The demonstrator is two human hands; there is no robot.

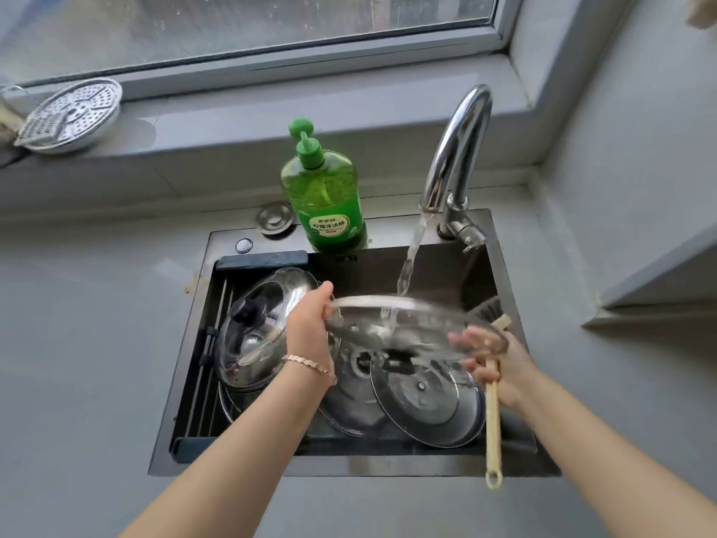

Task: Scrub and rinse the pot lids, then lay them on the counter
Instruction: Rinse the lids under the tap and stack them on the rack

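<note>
A glass pot lid (pixel 403 324) is held level over the sink under running water from the tap (pixel 458 149). My left hand (pixel 310 324) grips its left rim. My right hand (pixel 500 359) holds its right rim together with a pale brush handle (pixel 492 413) that hangs down over the sink's front edge. Another glass lid with a black knob (pixel 252 328) leans on the rack at the sink's left. A steel lid (pixel 426 405) lies upside down in the basin, over another lid (pixel 349 405).
The dark sink (pixel 349 465) is set in a grey counter (pixel 85 343). A green dish soap bottle (pixel 324 192) stands behind the basin. On the window sill at the far left rests a perforated steamer plate (pixel 70 114). A wall ledge juts out at right.
</note>
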